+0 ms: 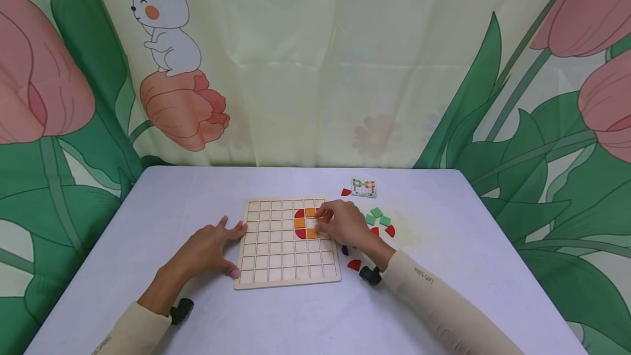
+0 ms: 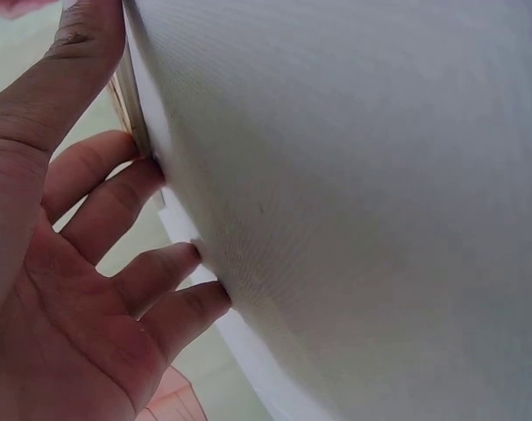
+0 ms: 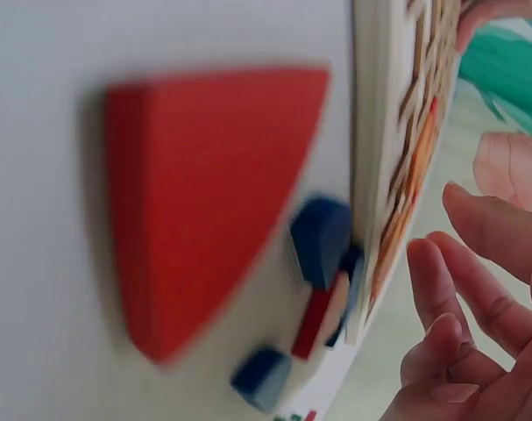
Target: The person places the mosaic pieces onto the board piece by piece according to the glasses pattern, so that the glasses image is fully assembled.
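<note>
Only the head view gives you the layout of the worktop point(image 1: 276, 322): the board point(image 1: 274, 261) lies around its middle, with 3 green pieces point(image 1: 377, 212) to the right and a small card point(image 1: 363, 187) farther off. The right wrist view shows you the thickness of a loose red wedge point(image 3: 213, 193) and several blue pieces point(image 3: 321, 241) beside the board's edge, where the head view shows little blue. The left wrist view shows your left hand point(image 1: 209, 248) from the palm side, fingers spread apart; its thumb and at least 1 fingertip touch the board's left edge.

The board is pale, flat and ridged into a grid of cells. Towards its far right sit 2 rounded red corners point(image 1: 300, 213) and at least 3 orange squares point(image 1: 299, 223). Your right hand point(image 1: 345, 226) is over that part, thumb and fingertips drawn near one another; whether they pinch a piece, I cannot tell.
</note>
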The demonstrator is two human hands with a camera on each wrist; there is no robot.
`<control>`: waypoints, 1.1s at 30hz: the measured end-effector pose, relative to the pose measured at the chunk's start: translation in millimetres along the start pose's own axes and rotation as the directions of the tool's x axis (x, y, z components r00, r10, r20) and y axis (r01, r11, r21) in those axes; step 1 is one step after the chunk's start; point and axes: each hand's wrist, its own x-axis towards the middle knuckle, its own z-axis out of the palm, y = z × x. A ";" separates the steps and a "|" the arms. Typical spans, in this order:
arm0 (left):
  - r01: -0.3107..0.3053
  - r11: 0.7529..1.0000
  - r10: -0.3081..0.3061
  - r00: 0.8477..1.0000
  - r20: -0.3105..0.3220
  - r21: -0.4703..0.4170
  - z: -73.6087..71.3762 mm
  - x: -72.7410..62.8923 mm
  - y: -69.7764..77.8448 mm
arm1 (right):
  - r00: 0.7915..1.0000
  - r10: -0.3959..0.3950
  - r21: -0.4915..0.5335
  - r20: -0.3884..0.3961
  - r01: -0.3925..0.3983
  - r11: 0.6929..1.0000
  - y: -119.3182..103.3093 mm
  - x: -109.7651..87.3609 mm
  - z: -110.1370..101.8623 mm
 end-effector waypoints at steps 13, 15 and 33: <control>-0.007 1.000 0.007 1.000 -0.001 0.008 0.1 0.0 0.5 | 0.980 0.150 0.005 -0.130 -0.150 0.989 33.4 31.6 -26.3; 0.000 1.000 0.000 1.000 0.002 0.007 0.1 0.0 1.0 | 0.974 0.176 -0.005 -0.145 -0.178 0.984 39.4 36.0 -29.8; 0.007 1.000 -0.007 1.000 0.001 -0.001 -1.0 -0.4 1.7 | 0.934 0.330 -0.030 -0.135 -0.336 0.941 65.5 62.9 -38.3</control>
